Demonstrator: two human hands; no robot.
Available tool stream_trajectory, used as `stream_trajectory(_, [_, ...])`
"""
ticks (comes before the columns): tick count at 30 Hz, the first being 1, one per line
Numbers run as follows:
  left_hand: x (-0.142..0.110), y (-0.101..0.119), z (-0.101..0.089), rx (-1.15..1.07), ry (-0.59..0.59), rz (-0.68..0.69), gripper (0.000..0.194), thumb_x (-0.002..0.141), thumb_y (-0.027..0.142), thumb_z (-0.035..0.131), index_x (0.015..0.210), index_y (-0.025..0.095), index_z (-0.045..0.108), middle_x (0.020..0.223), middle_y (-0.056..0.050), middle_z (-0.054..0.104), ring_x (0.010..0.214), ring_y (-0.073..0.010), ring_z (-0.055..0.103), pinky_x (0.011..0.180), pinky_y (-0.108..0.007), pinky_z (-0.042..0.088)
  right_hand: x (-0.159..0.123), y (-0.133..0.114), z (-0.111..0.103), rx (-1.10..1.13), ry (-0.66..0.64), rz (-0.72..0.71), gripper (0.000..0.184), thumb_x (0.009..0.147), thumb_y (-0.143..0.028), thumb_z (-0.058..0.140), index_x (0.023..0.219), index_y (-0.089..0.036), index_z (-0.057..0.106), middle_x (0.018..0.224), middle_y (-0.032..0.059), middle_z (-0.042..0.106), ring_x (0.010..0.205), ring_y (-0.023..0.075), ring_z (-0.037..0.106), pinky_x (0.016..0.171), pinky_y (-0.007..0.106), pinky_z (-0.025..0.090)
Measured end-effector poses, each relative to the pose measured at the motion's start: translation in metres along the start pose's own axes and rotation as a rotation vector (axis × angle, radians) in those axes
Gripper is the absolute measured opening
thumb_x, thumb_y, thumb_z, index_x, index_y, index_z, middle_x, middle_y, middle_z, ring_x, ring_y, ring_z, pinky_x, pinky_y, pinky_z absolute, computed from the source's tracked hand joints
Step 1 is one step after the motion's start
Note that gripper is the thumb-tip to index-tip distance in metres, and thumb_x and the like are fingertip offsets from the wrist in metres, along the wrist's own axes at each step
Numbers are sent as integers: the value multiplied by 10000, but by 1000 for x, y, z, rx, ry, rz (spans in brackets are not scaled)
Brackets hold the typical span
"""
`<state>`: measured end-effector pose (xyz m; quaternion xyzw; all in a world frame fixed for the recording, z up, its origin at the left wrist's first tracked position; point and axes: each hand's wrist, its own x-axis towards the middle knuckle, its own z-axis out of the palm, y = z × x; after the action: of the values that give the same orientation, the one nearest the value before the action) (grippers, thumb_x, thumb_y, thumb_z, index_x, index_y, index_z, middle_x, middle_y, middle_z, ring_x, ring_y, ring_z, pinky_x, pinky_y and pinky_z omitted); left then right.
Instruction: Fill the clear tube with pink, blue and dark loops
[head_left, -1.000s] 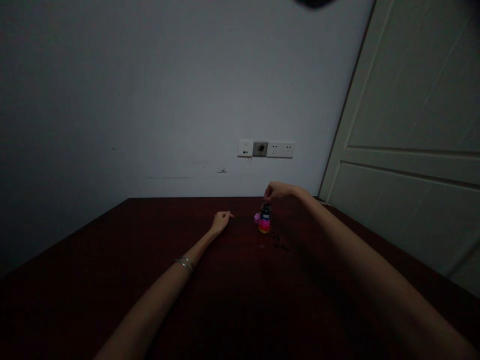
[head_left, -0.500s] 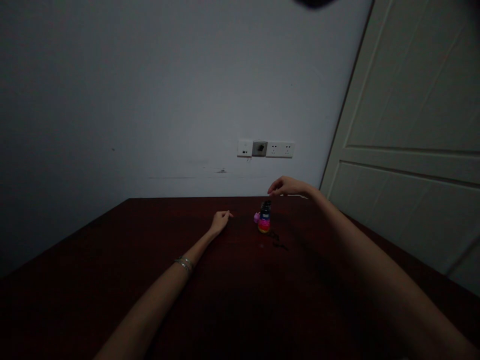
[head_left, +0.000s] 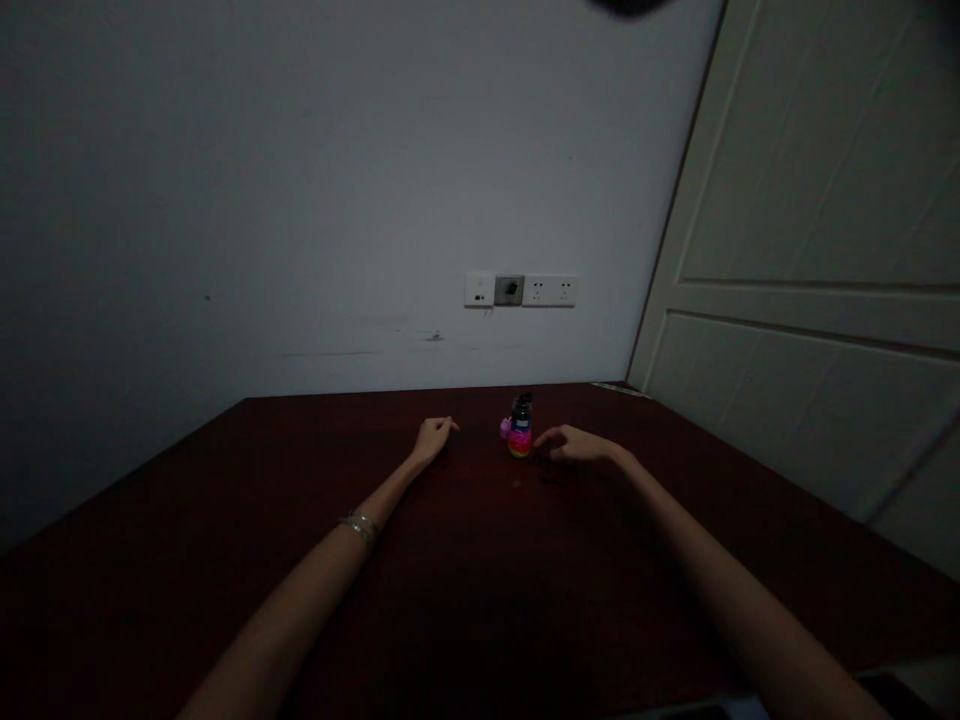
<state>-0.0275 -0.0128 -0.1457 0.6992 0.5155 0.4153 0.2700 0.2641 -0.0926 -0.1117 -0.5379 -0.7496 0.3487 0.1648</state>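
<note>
A small clear jar stands upright on the dark red table. It has a dark label, pink, red and yellow bands low down, a pink piece at its left side, and dark stuff showing at its mouth. Just right of its base is my right hand, low over the table with fingers bent downward and slightly apart; I see nothing in them. Small dark strips, too dim to name, lie below that hand. To the left of the jar, my left hand rests on the table, fingers curled in, apparently holding nothing.
Behind the table rises a pale wall with a row of sockets. A white panelled door stands on the right. A thin pale strip lies at the table's back right corner. The light is dim.
My right hand has come down from above the jar's mouth to the table beside its base. My left hand and the jar keep their places; the view has shifted slightly.
</note>
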Motion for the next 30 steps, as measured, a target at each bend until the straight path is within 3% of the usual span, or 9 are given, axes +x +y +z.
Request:
stream_trajectory(8, [1,-2,0,-8,9,5,385,781,354,397,736,110,691,602,-46,620,634,-161,558,633,-245,383,-3,0,10,-62,82,-22,398,578,-124,468,947,-126,616,890,61,631,770,163,573,643,244,434])
stream_trajectory(19, [0,-1,0,-26,15,-4,391,763,384,407,726,119,691,541,-29,592,597,-160,544,605,-249,381,-16,-4,6,-214,-46,-52,410,577,-289,643,954,-127,622,877,49,612,728,154,556,610,232,415])
stream_trajectory(30, [1,-2,0,5,8,4,403,766,385,395,728,113,689,492,-10,551,552,-143,510,564,-233,356,-24,-15,14,-366,7,-101,211,623,-119,507,770,-127,658,721,34,636,625,128,550,553,201,389])
